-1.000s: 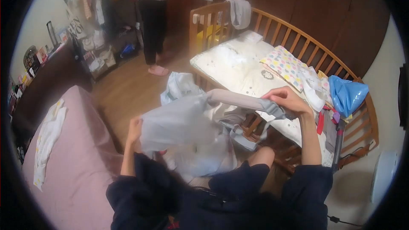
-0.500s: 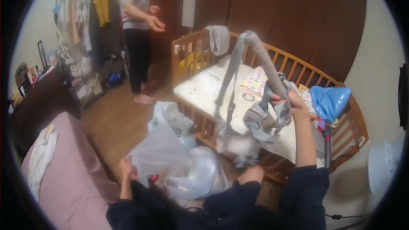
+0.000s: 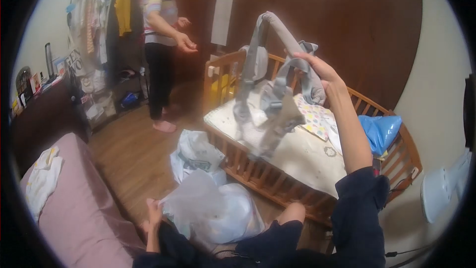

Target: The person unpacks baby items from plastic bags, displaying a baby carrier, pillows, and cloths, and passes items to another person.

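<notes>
My right hand (image 3: 323, 72) is raised over the crib, its fingers closed round a grey baby carrier (image 3: 280, 33). The carrier's padded strap arches up to the left, while its webbing, buckles and lower part dangle above the mattress, blurred by motion. Low on the left, my left hand (image 3: 154, 211) pinches the edge of a thin whitish plastic bag (image 3: 196, 193). That bag spreads towards a full white plastic bag (image 3: 237, 213) beside my knee. Another printed white bag (image 3: 198, 154) stands on the floor behind them.
A wooden crib (image 3: 277, 186) holds a mattress, patterned cloth and a blue plastic bag (image 3: 379, 131). A person (image 3: 161, 34) stands beyond it. A pink-covered piece of furniture (image 3: 79, 193) is at left, near a clothes rack (image 3: 96, 5). A white appliance (image 3: 439, 193) is at right.
My right hand has lifted the baby carrier up and slightly left, and the carrier has swung. My left hand and its plastic bag are a little lower.
</notes>
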Demonstrator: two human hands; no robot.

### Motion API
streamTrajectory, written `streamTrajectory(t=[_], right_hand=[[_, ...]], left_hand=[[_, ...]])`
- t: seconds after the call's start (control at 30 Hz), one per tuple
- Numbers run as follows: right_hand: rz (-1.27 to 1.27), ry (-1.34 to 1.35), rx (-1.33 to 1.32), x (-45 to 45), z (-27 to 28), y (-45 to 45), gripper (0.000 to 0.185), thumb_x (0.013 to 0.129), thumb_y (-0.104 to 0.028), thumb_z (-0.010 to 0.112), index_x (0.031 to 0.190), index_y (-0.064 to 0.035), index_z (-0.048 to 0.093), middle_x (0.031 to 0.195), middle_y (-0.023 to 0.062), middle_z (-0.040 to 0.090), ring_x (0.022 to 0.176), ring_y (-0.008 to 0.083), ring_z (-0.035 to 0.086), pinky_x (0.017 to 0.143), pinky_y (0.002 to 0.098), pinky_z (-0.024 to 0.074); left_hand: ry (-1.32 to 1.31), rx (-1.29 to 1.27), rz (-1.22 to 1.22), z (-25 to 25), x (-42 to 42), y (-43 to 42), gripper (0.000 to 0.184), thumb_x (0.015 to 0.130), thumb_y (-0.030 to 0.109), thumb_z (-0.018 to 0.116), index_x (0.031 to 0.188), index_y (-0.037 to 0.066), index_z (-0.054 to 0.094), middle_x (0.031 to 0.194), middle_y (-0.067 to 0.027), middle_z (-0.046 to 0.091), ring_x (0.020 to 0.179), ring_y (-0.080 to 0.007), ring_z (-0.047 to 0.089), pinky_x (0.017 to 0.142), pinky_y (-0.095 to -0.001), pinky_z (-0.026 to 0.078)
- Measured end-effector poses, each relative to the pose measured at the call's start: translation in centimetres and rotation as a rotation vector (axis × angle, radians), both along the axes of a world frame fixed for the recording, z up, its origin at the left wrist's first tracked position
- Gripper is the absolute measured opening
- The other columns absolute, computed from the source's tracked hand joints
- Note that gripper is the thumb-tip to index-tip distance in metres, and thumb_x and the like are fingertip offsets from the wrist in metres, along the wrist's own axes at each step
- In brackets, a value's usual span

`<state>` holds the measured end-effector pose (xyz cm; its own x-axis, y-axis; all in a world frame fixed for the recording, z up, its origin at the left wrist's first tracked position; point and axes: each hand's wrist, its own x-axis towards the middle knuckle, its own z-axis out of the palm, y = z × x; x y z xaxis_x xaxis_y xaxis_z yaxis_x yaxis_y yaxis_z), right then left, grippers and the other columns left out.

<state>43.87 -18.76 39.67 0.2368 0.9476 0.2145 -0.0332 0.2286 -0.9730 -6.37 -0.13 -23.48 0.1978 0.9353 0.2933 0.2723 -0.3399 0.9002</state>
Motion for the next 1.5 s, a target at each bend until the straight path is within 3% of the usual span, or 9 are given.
streamTrajectory(t=[0.1, 0.37, 0.67, 0.9, 1.0, 1.13, 1.4, 1.47, 1.5], right_hand=[[-0.018, -0.041, 0.016, -1.9, 1.3, 4.3, 0.045, 0.089, -0.023, 0.063, 0.122, 0.0027, 0.047, 0.107, 0.0152, 0.061, 0.061, 0.0089, 0.057, 0.05, 0.0168, 0.0508], [0.305, 0.022, -0.055, -6.4, 2.0, 19.4, 0.037, 0.101, -0.024, 0.039, 0.122, 0.0062, 0.035, 0.119, 0.0287, 0.054, 0.059, 0.0056, 0.053, 0.048, 0.016, 0.0514], [0.173, 0.075, -0.289, -12.1, -0.1, 30.4, 0.035, 0.098, -0.022, 0.047, 0.119, 0.0054, 0.04, 0.1, 0.016, 0.065, 0.051, 0.0034, 0.051, 0.039, 0.0148, 0.0465], [0.399, 0.061, -0.128, -13.3, -2.9, 29.5, 0.035, 0.097, -0.013, 0.048, 0.121, 0.0107, 0.04, 0.111, 0.0225, 0.059, 0.09, 0.0218, 0.065, 0.071, 0.0256, 0.0589], [0.299, 0.151, -0.089, -9.3, -4.4, 29.3, 0.04, 0.097, -0.012, 0.046, 0.129, 0.0091, 0.036, 0.123, 0.0287, 0.048, 0.111, 0.031, 0.057, 0.088, 0.0358, 0.0561], [0.091, 0.362, -0.07, -7.0, -8.3, 25.0, 0.036, 0.094, -0.004, 0.049, 0.125, 0.01, 0.035, 0.125, 0.0298, 0.046, 0.114, 0.0342, 0.055, 0.092, 0.0389, 0.0538], [0.374, -0.802, -0.133, -9.8, -34.2, 7.9, 0.084, 0.081, -0.022, 0.074, 0.144, -0.003, 0.021, 0.135, 0.0187, 0.045, 0.129, 0.0253, 0.04, 0.093, 0.0368, 0.0465], [0.322, -0.672, -0.283, -10.8, -37.4, 4.4, 0.084, 0.081, -0.018, 0.073, 0.145, -0.0038, 0.021, 0.125, 0.0165, 0.053, 0.119, 0.0222, 0.049, 0.091, 0.033, 0.0463], [0.315, -0.24, -0.389, -10.1, -39.1, 2.7, 0.058, 0.085, -0.014, 0.068, 0.134, -0.0011, 0.041, 0.108, 0.0112, 0.062, 0.1, 0.0153, 0.058, 0.084, 0.0277, 0.0476]], left_hand=[[-0.157, -0.315, -0.091, 9.1, 1.6, -4.2, 0.015, 0.09, 0.01, 0.055, 0.086, -0.003, 0.061, 0.081, -0.0039, 0.058, 0.077, -0.0138, 0.053, 0.07, -0.0273, 0.044], [-0.37, -0.409, -0.069, 7.4, 1.0, -3.4, 0.017, 0.091, 0.009, 0.052, 0.091, -0.002, 0.065, 0.078, -0.0023, 0.062, 0.071, -0.0097, 0.056, 0.065, -0.0256, 0.045], [-0.284, -0.257, -0.011, 5.4, 0.4, -2.3, 0.014, 0.089, 0.009, 0.055, 0.09, -0.001, 0.065, 0.074, -0.0035, 0.059, 0.07, -0.013, 0.056, 0.063, -0.0266, 0.045], [-0.347, -0.413, -0.015, 10.5, 0.5, -3.8, 0.016, 0.089, 0.011, 0.056, 0.095, -0.001, 0.066, 0.082, -0.0042, 0.054, 0.073, -0.0113, 0.056, 0.046, -0.0235, 0.043], [-0.352, -0.397, -0.014, 8.4, 0.7, -3.3, 0.017, 0.089, 0.011, 0.056, 0.098, 0.0, 0.066, 0.085, -0.0047, 0.054, 0.074, -0.0115, 0.056, 0.054, -0.0231, 0.045], [-0.502, -0.389, -0.082, 7.0, -0.1, -3.5, 0.02, 0.09, 0.009, 0.054, 0.106, 0.0, 0.063, 0.101, -0.0039, 0.06, 0.085, -0.0126, 0.058, 0.073, -0.0249, 0.047], [-0.782, -0.637, -0.044, 15.9, 3.1, -7.2, 0.027, 0.096, 0.017, 0.047, 0.117, 0.001, 0.056, 0.104, -0.0055, 0.061, 0.094, -0.0158, 0.06, 0.082, -0.0285, 0.05], [-0.812, -0.639, -0.089, 17.0, 4.9, -6.7, 0.029, 0.097, 0.018, 0.046, 0.119, 0.001, 0.055, 0.104, -0.0061, 0.061, 0.095, -0.0163, 0.06, 0.082, -0.029, 0.051], [-0.82, -0.653, -0.11, 16.8, 5.8, -7.6, 0.03, 0.097, 0.018, 0.046, 0.12, 0.001, 0.054, 0.105, -0.0064, 0.061, 0.095, -0.0166, 0.06, 0.082, -0.0292, 0.051]])
